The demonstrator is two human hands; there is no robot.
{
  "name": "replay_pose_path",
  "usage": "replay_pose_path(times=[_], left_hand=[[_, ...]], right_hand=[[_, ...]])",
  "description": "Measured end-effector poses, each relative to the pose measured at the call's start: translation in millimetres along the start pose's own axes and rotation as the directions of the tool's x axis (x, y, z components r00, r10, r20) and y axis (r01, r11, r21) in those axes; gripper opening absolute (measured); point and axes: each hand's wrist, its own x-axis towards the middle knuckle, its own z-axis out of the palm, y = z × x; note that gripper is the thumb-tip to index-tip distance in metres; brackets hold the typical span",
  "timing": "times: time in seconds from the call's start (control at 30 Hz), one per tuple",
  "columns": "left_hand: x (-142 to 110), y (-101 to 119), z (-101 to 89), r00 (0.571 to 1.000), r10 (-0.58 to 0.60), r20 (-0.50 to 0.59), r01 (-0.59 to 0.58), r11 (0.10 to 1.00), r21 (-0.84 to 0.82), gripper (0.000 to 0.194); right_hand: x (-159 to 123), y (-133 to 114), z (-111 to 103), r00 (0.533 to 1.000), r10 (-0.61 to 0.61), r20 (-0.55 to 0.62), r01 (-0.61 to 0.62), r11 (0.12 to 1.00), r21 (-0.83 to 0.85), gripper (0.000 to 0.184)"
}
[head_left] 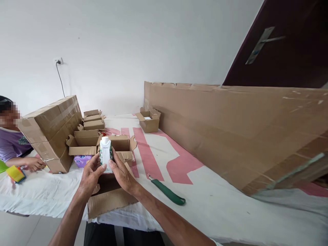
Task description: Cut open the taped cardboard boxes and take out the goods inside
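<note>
Between both hands, upright, is a white drink carton with a white cap and a dark green pattern on its sides. My left hand is closed on its left side, and my right hand grips the right side, thumbs toward the front. Directly below them an open cardboard box sits at the table's near edge; its inside is dark and partly hidden by my hands. Two more open boxes stand just behind, a left one and a right one. A purple package lies by my left hand.
Stacked taped cartons rise at the left; beyond them sits another person, near a yellow and blue object. A green strap lies right of my hands. A small open box stands farther back, beside a long cardboard panel.
</note>
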Motion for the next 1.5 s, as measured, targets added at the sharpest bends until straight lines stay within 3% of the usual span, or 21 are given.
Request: replay_pose_path(times=[0.1,0.33,0.73,0.93,1.5], left_hand=[[6.5,-5.3,-2.0,1.0,-0.01,0.02,0.011,0.999,-0.037,0.069],[16.2,-17.3,-12.6,0.998,-0.034,0.062,0.037,0.998,-0.058,0.071],[24.2,-44.5,-27.7,0.999,-0.035,0.027,0.033,0.998,0.062,0.073],[27.7,-50.4,-30.4,0.989,-0.069,0.128,0.072,0.997,-0.024,0.081],[30.0,-65.0,-29.3,0.993,-0.107,0.041,0.106,0.994,0.021,0.089]], right_hand=[[4.6,5.3,-1.7,0.993,0.088,0.077,-0.094,0.993,0.07,0.088],[20.7,17.8,-9.5,0.99,0.095,0.108,-0.101,0.994,0.048,0.088],[22.8,36.8,-11.4,0.988,0.125,0.085,-0.128,0.991,0.031,0.088],[29.2,42.2,-11.1,0.986,0.147,0.077,-0.147,0.989,-0.004,0.09],[36.9,52.4,-10.8,0.972,0.229,0.052,-0.227,0.973,-0.047,0.079]])
